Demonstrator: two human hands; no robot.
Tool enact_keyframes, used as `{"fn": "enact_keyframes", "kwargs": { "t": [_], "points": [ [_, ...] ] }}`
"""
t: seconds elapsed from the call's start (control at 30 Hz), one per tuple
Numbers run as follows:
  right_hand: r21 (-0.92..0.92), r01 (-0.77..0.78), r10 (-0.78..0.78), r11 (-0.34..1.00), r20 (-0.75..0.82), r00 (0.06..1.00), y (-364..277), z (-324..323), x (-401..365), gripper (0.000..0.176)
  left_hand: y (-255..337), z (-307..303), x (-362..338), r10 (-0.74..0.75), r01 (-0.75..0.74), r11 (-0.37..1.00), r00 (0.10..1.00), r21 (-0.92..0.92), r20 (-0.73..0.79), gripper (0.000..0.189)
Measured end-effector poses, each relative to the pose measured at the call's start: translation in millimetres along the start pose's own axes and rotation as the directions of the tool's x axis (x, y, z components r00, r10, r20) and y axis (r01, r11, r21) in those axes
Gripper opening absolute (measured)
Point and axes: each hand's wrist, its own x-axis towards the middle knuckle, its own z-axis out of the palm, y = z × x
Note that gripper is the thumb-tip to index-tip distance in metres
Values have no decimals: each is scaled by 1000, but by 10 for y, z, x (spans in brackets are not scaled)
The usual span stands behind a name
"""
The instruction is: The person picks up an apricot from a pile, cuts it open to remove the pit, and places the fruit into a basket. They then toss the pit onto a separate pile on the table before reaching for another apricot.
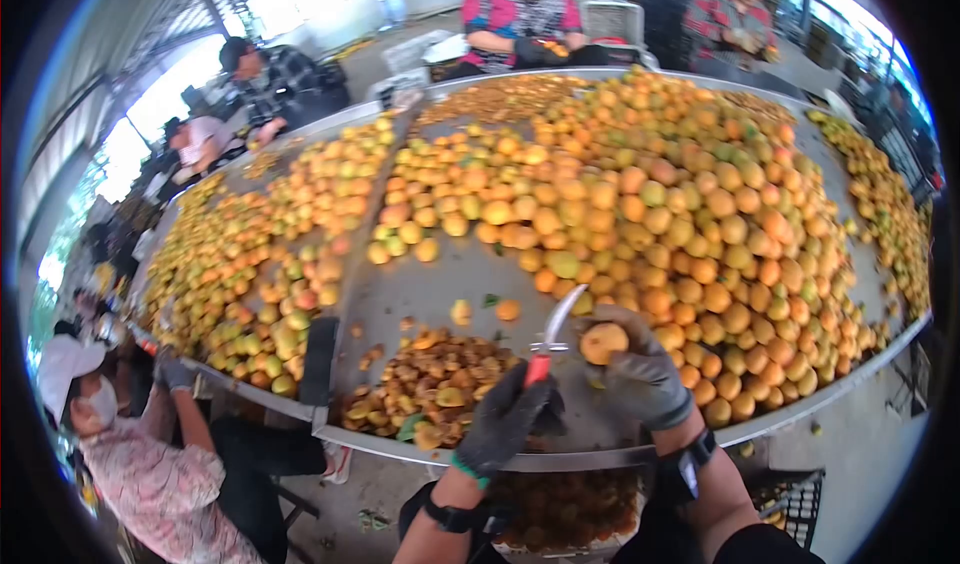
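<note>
My left hand [505, 414], in a dark grey glove, is closed around the red handle of a knife [557, 322]. Its curved, shiny blade points up and away from me. Just to the right, my gloved right hand [648, 372] grips an apricot [603, 344] between thumb and fingers, with a pale tan side facing me. The blade is apart from the fruit. Both hands are above the near edge of a metal table [410, 299]. Left of the knife lies a heap of small brownish fruit pieces or pits [430, 379].
A large mound of apricots [720, 234] covers the table's right and back. A metal divider [365, 214] separates more apricots [260, 274] at left. A container of brownish pieces [570, 509] stands below the near edge. Several people work around the table, one seated person [160, 464] near left.
</note>
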Motion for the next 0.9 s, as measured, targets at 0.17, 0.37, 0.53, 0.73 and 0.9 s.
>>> {"fn": "enact_keyframes", "kwargs": {
  "t": [0.17, 0.37, 0.53, 0.73, 0.9],
  "points": [
    [-613, 120, -117, 781, 45, 992, -274, -163, -33, 49, -102, 291, 97, 115, -105, 935, 993, 339, -10, 45],
    [-246, 62, -65, 967, -4, 998, -255, -63, -63, 50, -127, 262, 53, 284, -225, 801, 958, 554, -21, 44],
    [-274, 87, -104, 958, -48, 993, -124, -22, -9, 53, 30, 299, 30, 298, -247, 783, 955, 570, 4, 33],
    [-231, 86, -96, 969, -31, 995, -133, -59, 12, 43, -37, 394, 42, 73, -63, 995, 990, -81, 117, 38],
    [-207, 101, -114, 973, -56, 992, -58, -4, -6, 46, -7, 305, 21, 39, -28, 997, 988, -75, 147, 39]
  ]
}}
